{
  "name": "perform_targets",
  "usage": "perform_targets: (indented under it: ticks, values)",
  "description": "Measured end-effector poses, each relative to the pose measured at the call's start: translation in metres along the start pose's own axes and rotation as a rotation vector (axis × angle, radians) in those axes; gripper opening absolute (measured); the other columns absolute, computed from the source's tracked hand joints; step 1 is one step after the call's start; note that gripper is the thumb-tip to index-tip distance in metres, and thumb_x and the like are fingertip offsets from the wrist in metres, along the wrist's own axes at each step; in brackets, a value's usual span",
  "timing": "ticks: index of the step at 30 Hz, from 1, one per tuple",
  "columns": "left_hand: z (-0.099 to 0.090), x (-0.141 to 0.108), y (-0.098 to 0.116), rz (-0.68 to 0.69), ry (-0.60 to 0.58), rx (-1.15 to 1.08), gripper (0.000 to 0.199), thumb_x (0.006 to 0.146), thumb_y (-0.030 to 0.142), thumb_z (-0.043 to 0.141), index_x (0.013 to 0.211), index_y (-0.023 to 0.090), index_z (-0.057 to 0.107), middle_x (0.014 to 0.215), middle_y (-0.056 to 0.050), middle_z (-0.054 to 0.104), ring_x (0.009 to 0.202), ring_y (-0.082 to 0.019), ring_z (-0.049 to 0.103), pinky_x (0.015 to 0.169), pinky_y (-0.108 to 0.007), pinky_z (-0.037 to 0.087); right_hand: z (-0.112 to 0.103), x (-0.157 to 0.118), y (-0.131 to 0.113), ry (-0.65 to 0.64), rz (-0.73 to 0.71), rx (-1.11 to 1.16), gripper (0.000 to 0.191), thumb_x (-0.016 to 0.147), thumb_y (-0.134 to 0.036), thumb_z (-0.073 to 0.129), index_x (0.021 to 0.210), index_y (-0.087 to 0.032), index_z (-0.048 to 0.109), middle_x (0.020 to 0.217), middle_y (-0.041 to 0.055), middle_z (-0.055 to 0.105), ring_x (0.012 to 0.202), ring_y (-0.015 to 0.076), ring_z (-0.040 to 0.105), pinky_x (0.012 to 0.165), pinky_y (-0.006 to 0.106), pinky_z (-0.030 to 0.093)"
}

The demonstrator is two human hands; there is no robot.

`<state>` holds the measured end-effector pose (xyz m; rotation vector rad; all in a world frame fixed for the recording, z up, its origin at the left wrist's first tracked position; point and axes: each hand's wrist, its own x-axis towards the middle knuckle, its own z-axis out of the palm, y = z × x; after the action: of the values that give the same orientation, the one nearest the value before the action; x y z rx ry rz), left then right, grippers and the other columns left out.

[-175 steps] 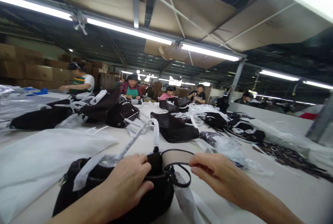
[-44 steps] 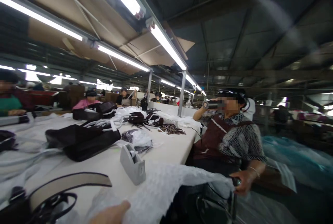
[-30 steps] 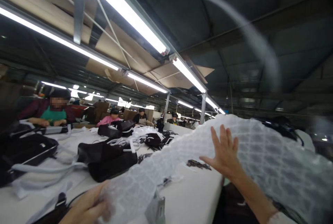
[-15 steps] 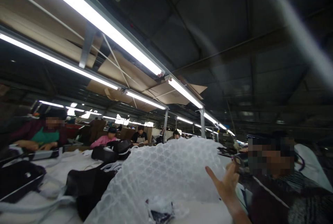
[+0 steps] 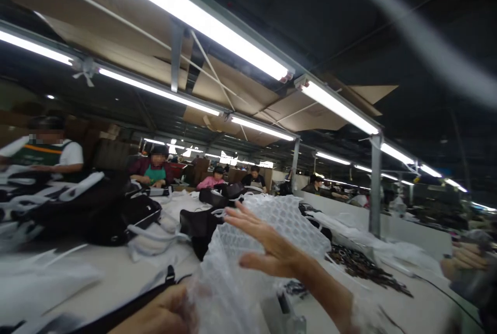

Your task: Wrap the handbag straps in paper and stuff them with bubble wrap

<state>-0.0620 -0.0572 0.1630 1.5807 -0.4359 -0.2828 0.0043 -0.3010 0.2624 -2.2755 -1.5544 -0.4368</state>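
Note:
A crumpled sheet of clear bubble wrap [image 5: 289,222] stands up in front of me over the white table. At the lower left, my left hand [image 5: 166,309] is closed on the near edge of the bubble wrap; its fingertips are blurred and partly covered by the plastic. My right hand [image 5: 267,246] is over the sheet with its fingers stretched out and thumb apart, palm toward the wrap. Whether its palm touches the plastic I cannot tell. A black strap [image 5: 135,305] runs beside my left hand. Below my right forearm is a grey, box-like metal object [image 5: 281,313].
Black bags [image 5: 116,215] with white straps crowd the table's left side. Another black bag [image 5: 198,228] lies behind the wrap. Dark strap pieces with metal rings [image 5: 365,266] are heaped at right. Several people sit across the table, and a person's hand [image 5: 466,259] shows at far right.
My view has turned right and slightly down. My right hand has moved left, from beside the bubble wrap to over it. My left hand has come into view, and the wrap is more bunched.

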Motion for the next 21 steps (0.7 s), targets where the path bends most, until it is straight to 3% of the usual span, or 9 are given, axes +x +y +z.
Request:
perform_targets:
  ticks: [1,3,4,6,8,10,14,21]
  values:
    - [0.003,0.0,0.004,-0.004,0.005,0.011,0.035,0.054,0.023,0.057,0.086,0.022,0.071,0.075,0.002,0.067,0.076,-0.022,0.061,0.067,-0.028,0.047,0.009,0.021,-0.007,-0.105,-0.064,0.009,0.081,0.085,-0.055,0.069,0.153,-0.024,0.037,0.16,0.0126,0.037,0.151,0.0341,0.022,0.12,0.058,0.018]
    - [0.005,0.003,0.006,-0.009,0.029,0.014,0.032,0.053,0.02,0.056,0.083,0.021,0.067,0.072,0.003,0.063,0.07,-0.018,0.056,0.064,-0.026,0.044,0.026,0.052,-0.012,-0.334,-0.111,-0.055,0.079,0.078,-0.056,0.076,0.145,-0.024,0.049,0.139,0.0121,0.062,0.133,0.0332,0.05,0.116,0.055,0.027]
    - [0.005,0.005,0.004,-0.002,0.031,-0.004,0.032,0.053,0.019,0.056,0.084,0.02,0.065,0.071,0.003,0.061,0.067,-0.016,0.054,0.063,-0.025,0.043,0.031,0.062,-0.01,-0.434,-0.103,-0.106,0.066,0.077,-0.054,0.078,0.133,-0.024,0.061,0.12,0.0088,0.073,0.115,0.0291,0.063,0.109,0.049,0.036]
    - [0.001,0.012,-0.004,0.037,-0.003,-0.067,0.035,0.055,0.018,0.06,0.09,0.019,0.063,0.072,0.005,0.06,0.065,-0.014,0.052,0.063,-0.024,0.04,0.03,0.071,0.0,-0.54,-0.062,-0.186,0.031,0.079,-0.046,0.078,0.096,-0.021,0.075,0.081,-0.0007,0.074,0.077,0.0168,0.066,0.083,0.03,0.047]
    - [-0.005,0.017,-0.012,0.101,-0.054,-0.105,0.034,0.058,0.02,0.065,0.092,0.018,0.064,0.075,0.004,0.062,0.069,-0.013,0.052,0.065,-0.022,0.038,0.015,0.07,0.013,-0.514,-0.024,-0.209,0.022,0.083,-0.037,0.076,0.073,-0.018,0.072,0.063,-0.0052,0.063,0.06,0.0102,0.056,0.061,0.022,0.038]
    - [-0.009,0.021,-0.014,0.122,-0.072,-0.122,0.031,0.059,0.023,0.068,0.088,0.016,0.065,0.078,0.002,0.064,0.073,-0.014,0.053,0.067,-0.022,0.036,-0.007,0.064,0.024,-0.449,0.001,-0.199,0.024,0.085,-0.032,0.075,0.067,-0.017,0.068,0.059,-0.0067,0.055,0.056,0.0083,0.05,0.054,0.022,0.029]
    - [-0.004,0.031,-0.01,0.138,-0.058,-0.108,0.025,0.059,0.025,0.063,0.081,0.015,0.064,0.071,0.002,0.062,0.068,-0.014,0.051,0.065,-0.024,0.033,-0.035,0.049,0.03,-0.4,0.039,-0.205,0.027,0.084,-0.032,0.075,0.065,-0.016,0.066,0.058,-0.0072,0.049,0.057,0.0083,0.048,0.054,0.022,0.027]
    - [0.013,0.043,-0.013,0.161,0.032,-0.003,0.026,0.059,0.021,0.056,0.084,0.017,0.06,0.079,0.003,0.058,0.075,-0.015,0.05,0.065,-0.024,0.035,-0.038,0.042,0.031,-0.398,0.073,-0.208,0.028,0.084,-0.032,0.073,0.062,-0.016,0.065,0.056,-0.0071,0.048,0.056,0.0085,0.045,0.056,0.023,0.028]
